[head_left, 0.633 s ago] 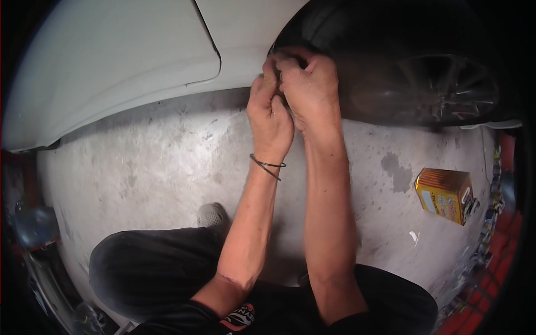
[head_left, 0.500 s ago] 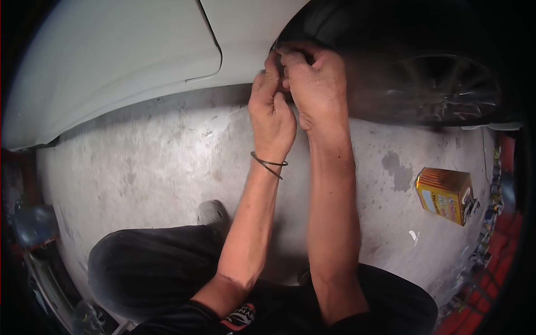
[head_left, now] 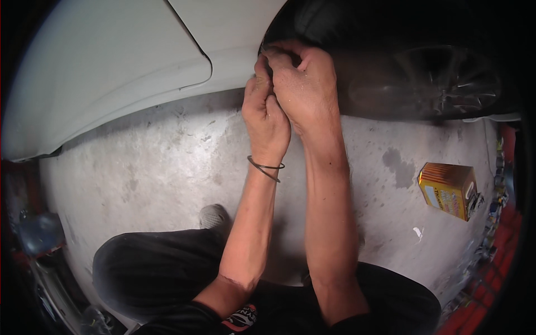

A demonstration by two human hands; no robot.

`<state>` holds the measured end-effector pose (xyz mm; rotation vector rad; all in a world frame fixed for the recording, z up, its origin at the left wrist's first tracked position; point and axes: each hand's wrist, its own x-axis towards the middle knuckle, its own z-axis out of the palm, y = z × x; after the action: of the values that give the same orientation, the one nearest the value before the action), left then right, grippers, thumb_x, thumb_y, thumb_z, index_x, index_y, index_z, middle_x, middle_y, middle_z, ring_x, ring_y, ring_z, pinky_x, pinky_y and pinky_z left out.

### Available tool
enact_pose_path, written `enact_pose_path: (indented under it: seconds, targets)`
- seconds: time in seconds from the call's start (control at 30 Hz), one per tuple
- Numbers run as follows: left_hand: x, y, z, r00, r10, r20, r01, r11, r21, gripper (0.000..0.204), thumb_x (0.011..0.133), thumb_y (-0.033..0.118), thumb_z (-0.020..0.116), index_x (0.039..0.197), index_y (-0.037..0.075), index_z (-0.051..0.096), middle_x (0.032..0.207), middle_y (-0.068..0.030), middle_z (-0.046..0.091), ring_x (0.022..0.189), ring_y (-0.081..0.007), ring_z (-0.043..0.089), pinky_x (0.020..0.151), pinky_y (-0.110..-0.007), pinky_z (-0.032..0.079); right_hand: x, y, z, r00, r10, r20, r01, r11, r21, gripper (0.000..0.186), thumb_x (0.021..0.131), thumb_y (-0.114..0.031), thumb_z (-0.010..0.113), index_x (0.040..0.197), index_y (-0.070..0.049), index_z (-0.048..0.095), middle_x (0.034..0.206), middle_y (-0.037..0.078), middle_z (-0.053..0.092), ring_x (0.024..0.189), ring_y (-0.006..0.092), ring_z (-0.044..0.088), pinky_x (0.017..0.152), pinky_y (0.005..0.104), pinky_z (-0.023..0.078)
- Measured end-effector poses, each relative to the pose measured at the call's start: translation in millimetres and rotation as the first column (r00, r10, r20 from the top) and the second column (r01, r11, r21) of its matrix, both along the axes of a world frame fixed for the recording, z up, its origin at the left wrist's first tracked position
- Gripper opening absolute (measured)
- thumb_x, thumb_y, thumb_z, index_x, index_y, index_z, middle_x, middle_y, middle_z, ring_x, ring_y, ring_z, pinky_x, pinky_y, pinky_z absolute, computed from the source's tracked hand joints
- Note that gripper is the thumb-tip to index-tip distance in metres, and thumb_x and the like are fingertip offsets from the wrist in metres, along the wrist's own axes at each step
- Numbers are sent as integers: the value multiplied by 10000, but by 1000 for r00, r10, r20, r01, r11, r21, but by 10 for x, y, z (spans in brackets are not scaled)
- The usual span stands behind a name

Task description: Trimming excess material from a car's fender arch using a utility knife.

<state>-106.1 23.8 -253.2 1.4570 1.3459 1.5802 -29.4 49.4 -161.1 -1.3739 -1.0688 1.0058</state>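
Both of my arms reach forward to the lower edge of a white car body [head_left: 223, 70], where it meets the dark wheel arch [head_left: 312, 22]. My left hand [head_left: 267, 111] has its fingers curled up at that edge. Just to its right and touching it, my right hand [head_left: 307, 84] is bent over, thumb and fingers pinched at the same edge. Whatever lies between the fingertips is hidden or too small to name. A dark thin band [head_left: 266, 166] circles my left wrist.
A dark wheel [head_left: 444, 89] with a spoked rim stands to the right. On the grey concrete floor [head_left: 162, 167] a yellow rectangular can [head_left: 446, 190] stands at the right. Red structures and small items [head_left: 491, 234] line the right rim; a bluish container [head_left: 42, 231] is at the far left.
Both hands have shifted slightly left in the picture, and the car and can have moved a little too as the view turned. The hands keep their curled hold at the arch edge.
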Motion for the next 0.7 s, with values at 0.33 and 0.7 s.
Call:
enact_pose_path:
  seconds: [0.33, 0.7]
  targets:
    - [39, -5, 72, 998, -32, 63, 33, 999, -9, 682, 993, -120, 414, 1653, -55, 575, 1146, -135, 661, 1065, -218, 690, 992, -333, 572, 74, -2, 165, 999, 10, -42, -9, 999, 42, 240, 1074, -103, 708, 1187, 84, 807, 935, 101, 803, 802, 133, 720, 710, 285, 586]
    - [94, -24, 50, 999, 16, -37, -14, 998, 65, 396, 1041, 81, 670, 1422, -24, 680, 1166, -110, 678, 1125, -220, 672, 992, -351, 551, 3, -64, -76, 998, -53, -29, 54, 998, 24, 253, 1077, -130, 729, 1204, 77, 802, 919, 82, 793, 824, 112, 707, 772, 276, 580]
